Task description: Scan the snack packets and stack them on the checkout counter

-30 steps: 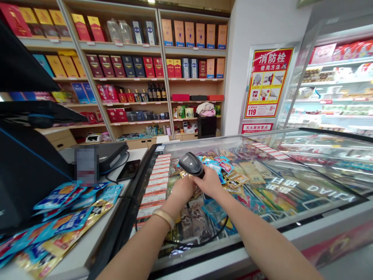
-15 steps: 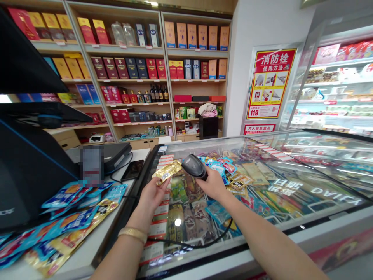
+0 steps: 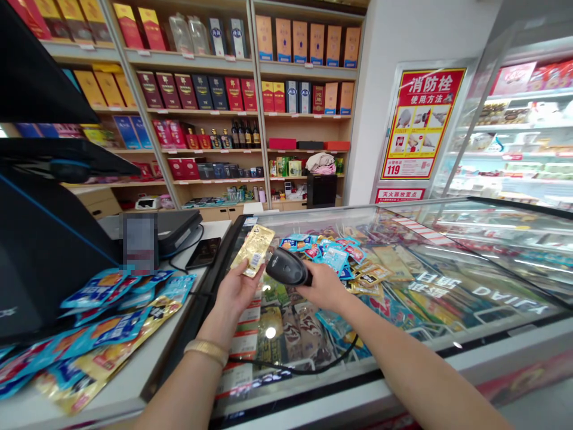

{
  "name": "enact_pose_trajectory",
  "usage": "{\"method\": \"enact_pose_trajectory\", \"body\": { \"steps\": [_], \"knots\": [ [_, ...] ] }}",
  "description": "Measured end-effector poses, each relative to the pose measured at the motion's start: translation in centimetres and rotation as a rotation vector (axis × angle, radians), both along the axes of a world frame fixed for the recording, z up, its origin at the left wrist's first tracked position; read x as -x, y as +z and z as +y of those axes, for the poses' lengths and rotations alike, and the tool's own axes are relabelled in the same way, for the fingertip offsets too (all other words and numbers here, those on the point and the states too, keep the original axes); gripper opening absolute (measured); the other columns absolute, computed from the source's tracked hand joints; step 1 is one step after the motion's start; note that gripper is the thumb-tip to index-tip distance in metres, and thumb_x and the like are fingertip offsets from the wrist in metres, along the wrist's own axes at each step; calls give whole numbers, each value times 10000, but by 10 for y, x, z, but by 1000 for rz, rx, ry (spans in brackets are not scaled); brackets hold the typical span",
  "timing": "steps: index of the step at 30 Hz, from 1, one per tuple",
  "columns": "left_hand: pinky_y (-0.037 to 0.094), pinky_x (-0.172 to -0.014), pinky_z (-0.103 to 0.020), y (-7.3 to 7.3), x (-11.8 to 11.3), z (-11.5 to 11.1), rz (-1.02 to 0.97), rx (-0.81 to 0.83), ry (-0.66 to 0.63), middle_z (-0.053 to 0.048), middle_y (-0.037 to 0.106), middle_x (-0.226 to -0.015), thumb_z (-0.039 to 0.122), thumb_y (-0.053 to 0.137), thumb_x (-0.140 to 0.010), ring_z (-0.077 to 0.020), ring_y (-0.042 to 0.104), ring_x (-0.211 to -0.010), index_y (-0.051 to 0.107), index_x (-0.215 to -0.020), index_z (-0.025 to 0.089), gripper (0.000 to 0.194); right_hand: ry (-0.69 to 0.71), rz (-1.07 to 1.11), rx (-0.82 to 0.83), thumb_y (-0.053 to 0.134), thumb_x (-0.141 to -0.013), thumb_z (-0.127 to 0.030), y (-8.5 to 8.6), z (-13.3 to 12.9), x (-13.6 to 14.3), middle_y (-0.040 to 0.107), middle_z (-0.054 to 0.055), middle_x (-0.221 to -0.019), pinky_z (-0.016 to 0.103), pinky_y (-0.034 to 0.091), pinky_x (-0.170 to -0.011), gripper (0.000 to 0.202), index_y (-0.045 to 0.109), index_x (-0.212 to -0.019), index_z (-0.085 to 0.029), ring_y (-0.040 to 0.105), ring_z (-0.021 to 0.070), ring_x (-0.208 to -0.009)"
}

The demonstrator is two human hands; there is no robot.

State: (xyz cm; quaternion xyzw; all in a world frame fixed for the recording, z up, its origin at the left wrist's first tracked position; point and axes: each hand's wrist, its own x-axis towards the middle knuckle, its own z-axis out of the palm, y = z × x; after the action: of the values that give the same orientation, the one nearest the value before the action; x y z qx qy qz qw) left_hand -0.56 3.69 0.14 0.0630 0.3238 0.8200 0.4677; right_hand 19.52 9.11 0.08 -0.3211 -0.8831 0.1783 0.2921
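Observation:
A gold foil snack packet is pinched in my left hand, its printed barcode side facing up and toward the scanner. My right hand grips a black handheld barcode scanner, whose front end is close beside the packet's lower right edge. The scanner's black cable loops down over the freezer's glass top. Just beyond the scanner, a loose pile of blue and gold snack packets lies on the glass. More blue and gold packets are spread over the white counter to the left.
A chest freezer with a glass top and wrapped goods inside stretches rightward. On the counter are a dark phone, a black flat device and a monitor stand. Shelves of boxed bottles stand behind.
My left hand has turned the gold packet more upright, so its barcode shows. The scanner in my right hand has moved slightly left and down. The view has shifted slightly.

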Motion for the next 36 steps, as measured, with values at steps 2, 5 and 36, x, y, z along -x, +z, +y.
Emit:
{"method": "enact_pose_trajectory", "body": {
  "steps": [2,5,36],
  "knots": [
    [608,-767,-324,-3,2,1,6,-12,15,-123,713,-1094,33,466,-871,-177,705,-881,603,-1205,158,382,-2,-14,0,668,-694,-259,0,0,0,733,53,-911,275,440,-679,280,665,-971,-218,677,249,-839],
    [598,-801,-329,-6,5,2,2,-19,34,-118,705,-1126,34,487,-863,-180,695,-940,600,-1213,176,394,1,-31,-14,670,-706,-267,-1,-1,1,733,51,-910,270,436,-683,268,665,-970,-222,677,245,-848],
    [586,-804,-343,50,0,-24,254,79,299,-75,714,-1019,27,509,-832,-155,681,-898,659,-985,168,257,-15,17,9,663,-735,-305,-4,6,-1,727,62,-924,273,435,-699,267,662,-984,-209,666,238,-849]
  ]
}}
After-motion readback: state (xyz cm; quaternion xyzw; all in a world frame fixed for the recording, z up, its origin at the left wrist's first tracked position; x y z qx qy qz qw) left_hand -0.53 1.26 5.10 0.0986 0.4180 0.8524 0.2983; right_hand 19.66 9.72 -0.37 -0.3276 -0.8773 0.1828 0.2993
